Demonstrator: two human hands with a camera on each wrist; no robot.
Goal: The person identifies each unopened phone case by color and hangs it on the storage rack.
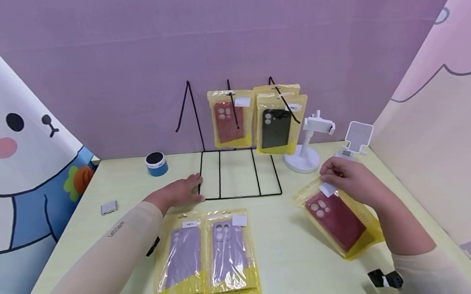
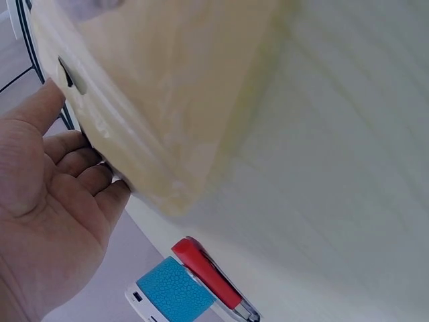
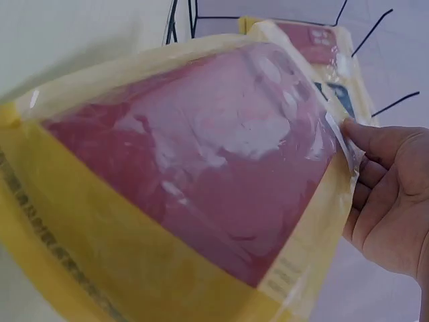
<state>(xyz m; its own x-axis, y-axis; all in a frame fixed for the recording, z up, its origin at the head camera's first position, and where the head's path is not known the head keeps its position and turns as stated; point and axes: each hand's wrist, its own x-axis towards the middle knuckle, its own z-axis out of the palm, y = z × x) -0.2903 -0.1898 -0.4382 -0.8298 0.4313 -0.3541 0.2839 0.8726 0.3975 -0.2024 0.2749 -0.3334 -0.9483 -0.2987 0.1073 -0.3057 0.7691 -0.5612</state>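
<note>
My right hand (image 1: 330, 176) pinches the top edge of a yellow bag holding a red phone case (image 1: 341, 221), lifted at a tilt over the table's right side. In the right wrist view the bag (image 3: 201, 168) fills the frame, with the thumb and fingers (image 3: 365, 144) on its edge by the white label. My left hand (image 1: 193, 188) lies on the table with relaxed fingers (image 2: 84, 157) touching the front left corner of the black wire rack (image 1: 239, 195). Two bagged purple cases (image 1: 184, 262) (image 1: 230, 253) lie side by side near me.
A bagged red case (image 1: 229, 120) and bagged black cases (image 1: 277, 125) hang on the rack's hooks. A white phone stand (image 1: 307, 148), a smaller white holder (image 1: 358, 138), a blue speaker (image 1: 156, 164) and a small grey item (image 1: 109, 207) sit on the table (image 1: 286, 263).
</note>
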